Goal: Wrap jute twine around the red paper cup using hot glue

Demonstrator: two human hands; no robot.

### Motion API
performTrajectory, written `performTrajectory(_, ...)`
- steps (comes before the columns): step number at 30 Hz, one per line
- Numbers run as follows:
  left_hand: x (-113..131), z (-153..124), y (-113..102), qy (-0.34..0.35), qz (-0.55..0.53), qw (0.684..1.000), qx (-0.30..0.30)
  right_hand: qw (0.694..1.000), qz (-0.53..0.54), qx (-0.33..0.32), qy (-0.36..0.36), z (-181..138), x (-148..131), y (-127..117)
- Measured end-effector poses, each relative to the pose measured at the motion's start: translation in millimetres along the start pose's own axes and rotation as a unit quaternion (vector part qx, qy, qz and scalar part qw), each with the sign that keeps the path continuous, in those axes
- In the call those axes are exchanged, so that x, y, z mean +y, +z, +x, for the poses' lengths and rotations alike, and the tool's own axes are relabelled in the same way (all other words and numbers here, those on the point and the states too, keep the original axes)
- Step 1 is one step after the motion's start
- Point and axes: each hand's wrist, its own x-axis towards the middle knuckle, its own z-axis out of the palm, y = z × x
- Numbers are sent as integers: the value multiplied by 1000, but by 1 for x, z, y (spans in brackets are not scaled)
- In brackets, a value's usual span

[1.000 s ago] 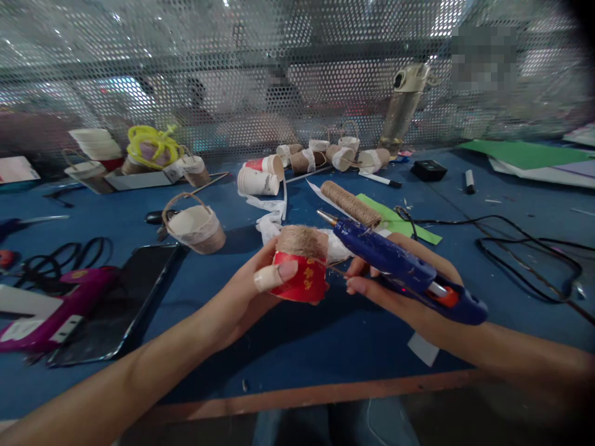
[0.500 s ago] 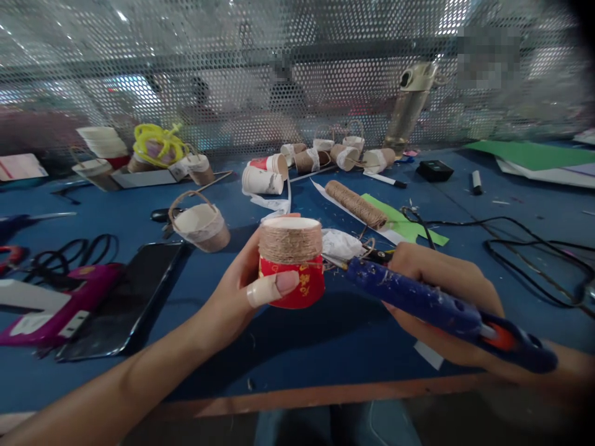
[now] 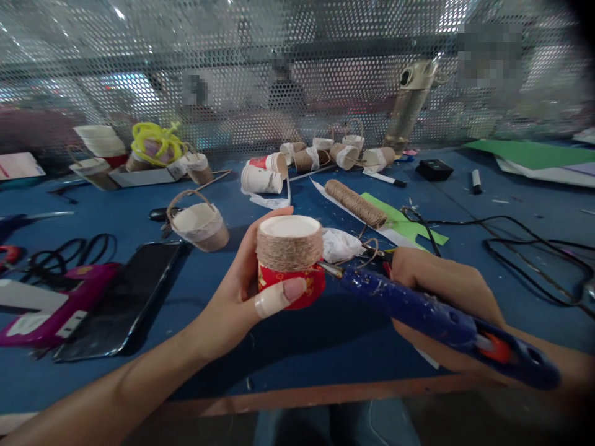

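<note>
My left hand (image 3: 246, 297) is wrapped round a red paper cup (image 3: 290, 263) held upside down, its upper half wound with brown twine. A plaster covers my left thumb. My right hand (image 3: 441, 291) grips a blue glue gun (image 3: 432, 316) with an orange trigger. The gun's metal tip touches the cup's right side at the lower edge of the twine. A loose strand of twine curls just right of the cup.
On the blue table (image 3: 325, 347) lie a twine spool (image 3: 356, 203), green paper (image 3: 404, 226), a small cup basket (image 3: 199, 226), a phone (image 3: 125, 297), a purple glue gun (image 3: 51, 310), black cables (image 3: 525, 241) and several wrapped cups (image 3: 325, 155). A perforated screen (image 3: 279, 74) stands behind.
My left hand turned the cup upright and tilted it toward me. The glue gun swung down from above the cup until its tip met the cup's right side.
</note>
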Motion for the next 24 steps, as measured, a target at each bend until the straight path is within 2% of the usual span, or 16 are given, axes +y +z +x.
performTrajectory(11,-2,2,-8,-6,-3,1000,-16,1000,-7,-16,6,-2,3,-6)
performTrajectory(15,1,1,-3,-12,-1,1000,-21,1000,9,-1,6,-2,1,1)
performTrajectory(20,6,1,3,-21,12,1000,1,999,-20,38,-10,-3,0,7)
performTrajectory(24,1,1,-1,-4,6,1000,-5,999,-36,28,2,-4,0,4)
